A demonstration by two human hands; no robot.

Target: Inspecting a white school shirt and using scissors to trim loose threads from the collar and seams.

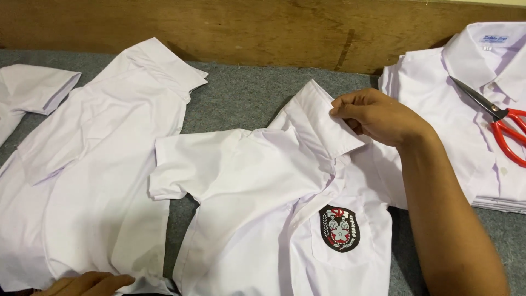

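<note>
White short-sleeved shirt [246, 219] lies front-up in the middle of the grey worktop [235, 96], collar pointing away toward the wooden board [246, 27] at the back. It's plain white and a bit creased, with one sleeve spread out to the side and a chest pocket. A second white shirt [87, 164] lies flat right beside it on the left, nearly touching, and a folded stack of white shirts [438, 109] sits off to the right with a small pale-blue rectangular label [493, 39] inside the top collar. Red-handled scissors [501, 123] rest on that stack, blades pointing up and left. On the pocket there's a shield-shaped badge [339, 228], black with red and white stitching. The right hand [378, 116] is at the collar [323, 118], fingers closed, pinching its edge. The left hand [87, 285] only peeks in at the bottom edge, resting on the hem of the second shirt; can't tell how its fingers are set.
</note>
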